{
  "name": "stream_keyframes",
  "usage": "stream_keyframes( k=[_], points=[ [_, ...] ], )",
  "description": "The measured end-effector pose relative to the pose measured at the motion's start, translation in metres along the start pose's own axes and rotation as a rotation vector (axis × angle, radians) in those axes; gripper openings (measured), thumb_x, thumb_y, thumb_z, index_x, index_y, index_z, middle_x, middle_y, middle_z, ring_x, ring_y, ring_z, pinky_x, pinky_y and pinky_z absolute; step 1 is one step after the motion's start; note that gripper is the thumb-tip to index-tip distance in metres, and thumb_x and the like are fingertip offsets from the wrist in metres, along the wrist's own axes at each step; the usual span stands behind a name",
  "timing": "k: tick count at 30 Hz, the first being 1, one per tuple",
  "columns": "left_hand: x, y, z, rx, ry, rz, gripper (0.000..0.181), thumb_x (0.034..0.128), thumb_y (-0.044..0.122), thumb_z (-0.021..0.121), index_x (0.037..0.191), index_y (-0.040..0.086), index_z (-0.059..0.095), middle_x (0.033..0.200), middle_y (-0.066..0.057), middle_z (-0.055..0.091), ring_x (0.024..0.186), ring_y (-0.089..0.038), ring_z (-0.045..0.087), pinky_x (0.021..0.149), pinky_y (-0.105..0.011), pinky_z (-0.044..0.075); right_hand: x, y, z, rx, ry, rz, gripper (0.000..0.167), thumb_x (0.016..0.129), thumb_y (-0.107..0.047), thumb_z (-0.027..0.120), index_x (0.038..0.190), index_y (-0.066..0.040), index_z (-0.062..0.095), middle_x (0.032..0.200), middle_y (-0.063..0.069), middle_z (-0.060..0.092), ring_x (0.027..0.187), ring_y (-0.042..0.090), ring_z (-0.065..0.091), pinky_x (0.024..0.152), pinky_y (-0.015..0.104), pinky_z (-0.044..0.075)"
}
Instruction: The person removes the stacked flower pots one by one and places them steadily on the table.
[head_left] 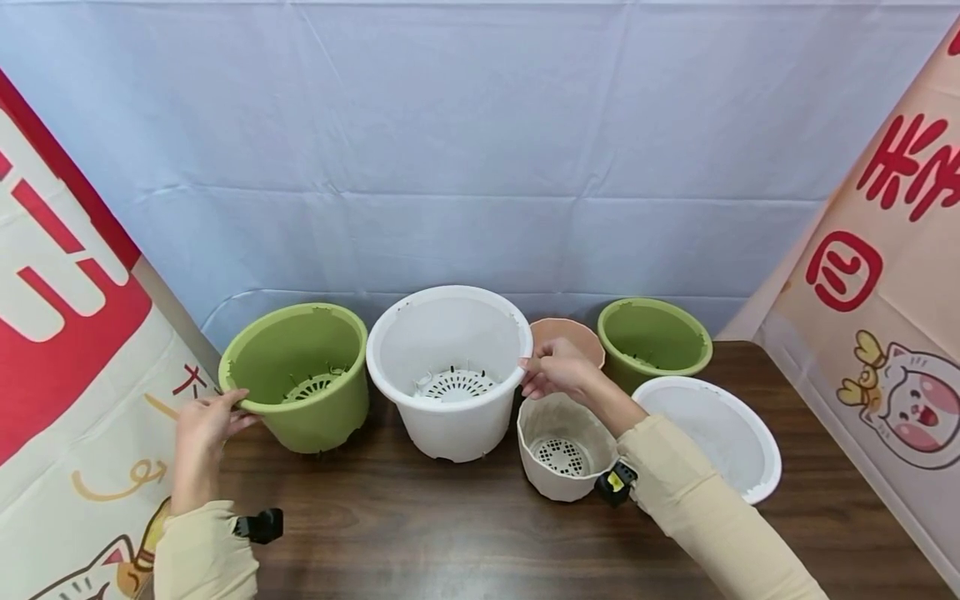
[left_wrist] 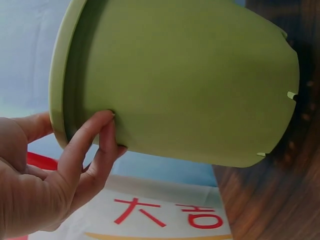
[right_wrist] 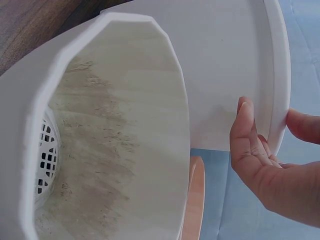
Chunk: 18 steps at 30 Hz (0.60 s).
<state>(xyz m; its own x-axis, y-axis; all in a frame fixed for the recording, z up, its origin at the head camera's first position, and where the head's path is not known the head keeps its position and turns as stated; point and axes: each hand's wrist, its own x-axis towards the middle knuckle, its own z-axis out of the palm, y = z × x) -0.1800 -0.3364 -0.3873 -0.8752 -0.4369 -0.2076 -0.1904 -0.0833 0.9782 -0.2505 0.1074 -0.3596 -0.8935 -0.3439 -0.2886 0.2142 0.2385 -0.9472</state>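
Observation:
At the left of the head view stands a large green flowerpot (head_left: 315,425) with slots in its base. My left hand (head_left: 206,421) pinches its rim, thumb on top and fingers beneath; the left wrist view shows the fingertips against the green wall (left_wrist: 190,90). Beside it is a large white flowerpot (head_left: 450,429). My right hand (head_left: 558,368) pinches the right side of its rim, as the right wrist view shows with the thumb outside the white rim (right_wrist: 281,65). Below my right hand sits a smaller cream faceted flowerpot (head_left: 551,483), its inner wall (right_wrist: 110,130) stained brown.
An orange flowerpot (head_left: 566,331) stands behind the right hand, partly hidden. Farther right are another green flowerpot (head_left: 652,333) and a second white flowerpot (head_left: 712,425), which the right forearm partly covers. All stand on a dark wooden table (head_left: 420,533) before a pale blue cloth (head_left: 465,150).

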Motion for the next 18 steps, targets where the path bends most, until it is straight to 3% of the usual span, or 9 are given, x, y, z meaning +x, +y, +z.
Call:
stream_keyframes(
  k=[3,6,11,18],
  points=[
    [0.009,-0.012,-0.002,0.001,-0.030,0.035,0.014,0.0888,0.007,0.057,0.080,-0.004,0.058,0.067,-0.004,0.058,0.056,-0.013,0.063,0.060,-0.026,0.056,0.000,0.000,0.000,-0.002,0.001,0.001,0.012,0.093,-0.003,0.049,0.084,0.003,0.043,0.071,0.018,0.059,0.053,0.016,0.059,0.053,0.026,0.054],
    [0.012,-0.017,0.000,-0.009,-0.046,0.030,0.014,0.0891,0.007,0.057,0.085,-0.006,0.058,0.078,-0.008,0.054,0.060,-0.013,0.063,0.063,-0.027,0.056,0.000,0.000,0.000,-0.003,0.001,0.001,0.012,0.093,-0.003,0.049,0.084,0.003,0.043,0.071,0.018,0.059,0.053,0.016,0.058,0.053,0.026,0.054],
    [0.004,-0.011,0.012,0.025,-0.040,-0.013,0.013,0.0914,0.005,0.051,0.080,0.003,0.055,0.080,-0.003,0.052,0.059,-0.008,0.062,0.065,-0.025,0.055,0.000,0.000,0.000,0.000,0.000,-0.001,0.012,0.093,-0.003,0.048,0.084,0.003,0.043,0.071,0.018,0.059,0.053,0.015,0.059,0.053,0.025,0.054],
    [0.001,-0.008,0.019,-0.020,-0.074,-0.028,0.014,0.0918,0.000,0.046,0.079,0.002,0.052,0.069,0.001,0.055,0.058,-0.007,0.062,0.066,-0.024,0.055,0.001,0.001,-0.001,0.001,0.003,-0.001,0.012,0.093,-0.003,0.049,0.083,0.003,0.043,0.072,0.019,0.059,0.053,0.016,0.059,0.053,0.026,0.055]
  ],
)
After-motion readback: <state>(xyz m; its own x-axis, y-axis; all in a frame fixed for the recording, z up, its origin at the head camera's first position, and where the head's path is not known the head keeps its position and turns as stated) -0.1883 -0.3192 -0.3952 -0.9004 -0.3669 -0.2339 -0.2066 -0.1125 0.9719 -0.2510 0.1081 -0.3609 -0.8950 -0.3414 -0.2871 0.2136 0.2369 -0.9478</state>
